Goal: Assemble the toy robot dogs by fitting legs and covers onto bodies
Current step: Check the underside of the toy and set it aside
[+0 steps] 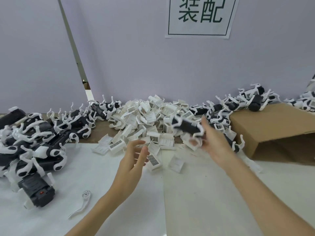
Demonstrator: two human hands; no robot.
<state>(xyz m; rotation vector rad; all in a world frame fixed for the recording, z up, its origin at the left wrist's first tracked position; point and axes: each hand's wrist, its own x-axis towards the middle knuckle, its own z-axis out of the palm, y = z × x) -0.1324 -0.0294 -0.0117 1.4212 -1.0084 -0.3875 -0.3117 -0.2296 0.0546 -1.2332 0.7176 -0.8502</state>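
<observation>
Black-and-white toy dog (186, 126) gripped in right hand (215, 143); left hand (134, 156) open, empty, just beside it.

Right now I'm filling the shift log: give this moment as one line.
right hand: holds dog body | left hand: open, empty | covers pile: behind hands | loose leg: on table

- Two bare forearms come into view from the bottom edge, with no sleeve showing on either.
- The left hand (134, 159) wears no glove, ring or watch.
- The right hand (214, 143) is also bare, its outline blurred.
- Both wrists are uncovered, without straps, bands or markings.
</observation>
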